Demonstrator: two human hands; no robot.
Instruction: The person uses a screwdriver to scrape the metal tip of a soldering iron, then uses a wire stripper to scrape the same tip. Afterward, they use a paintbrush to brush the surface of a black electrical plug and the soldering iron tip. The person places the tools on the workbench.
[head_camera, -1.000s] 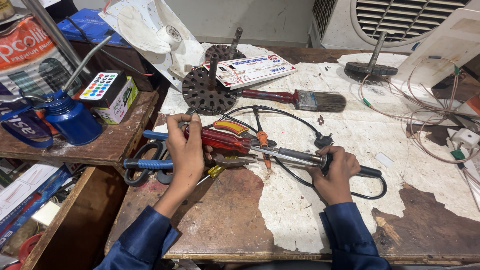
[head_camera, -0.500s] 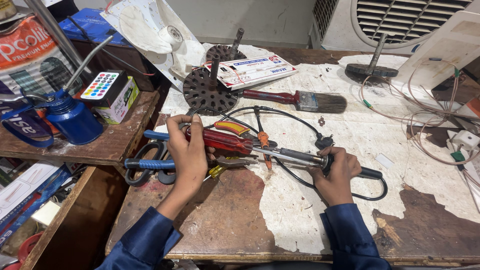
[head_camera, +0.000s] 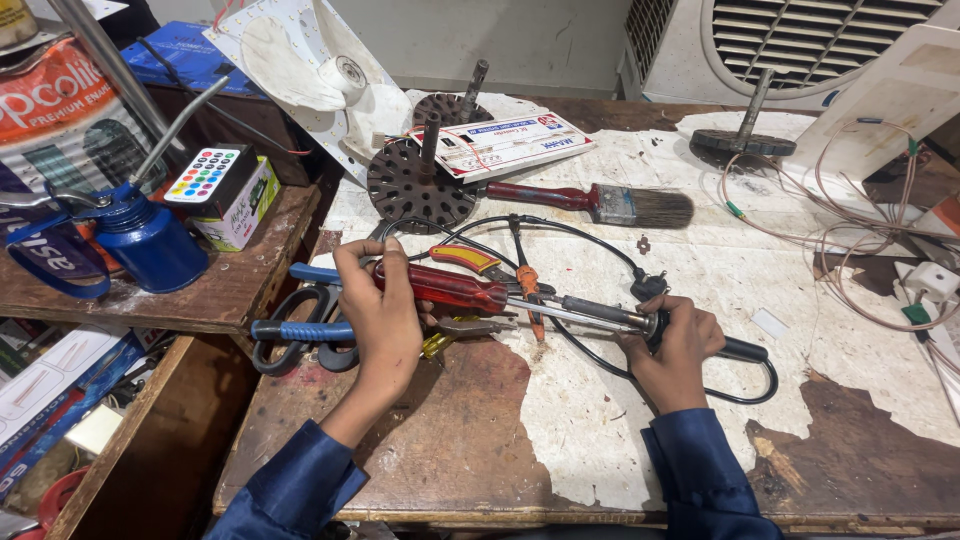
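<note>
My left hand (head_camera: 381, 318) grips the dark red handle of a long screwdriver (head_camera: 455, 289) lying across a pile of hand tools. Under that hand lie blue-handled pliers (head_camera: 295, 331) and black scissors (head_camera: 285, 352). My right hand (head_camera: 679, 346) is closed around the black handle of a soldering iron (head_camera: 745, 350), whose metal barrel (head_camera: 600, 311) points left toward the screwdriver shaft. The iron's black cord (head_camera: 560, 231) loops over the worn white bench top (head_camera: 720, 270) to a plug (head_camera: 650, 287).
A red-handled paintbrush (head_camera: 590, 201) and a slotted metal rotor (head_camera: 418, 185) lie behind the tools. A blue oil can (head_camera: 140, 235) and a small box with a coloured remote (head_camera: 222, 190) stand on the left shelf. Copper wire (head_camera: 850, 250) and a white fan blade (head_camera: 310, 70) lie further back.
</note>
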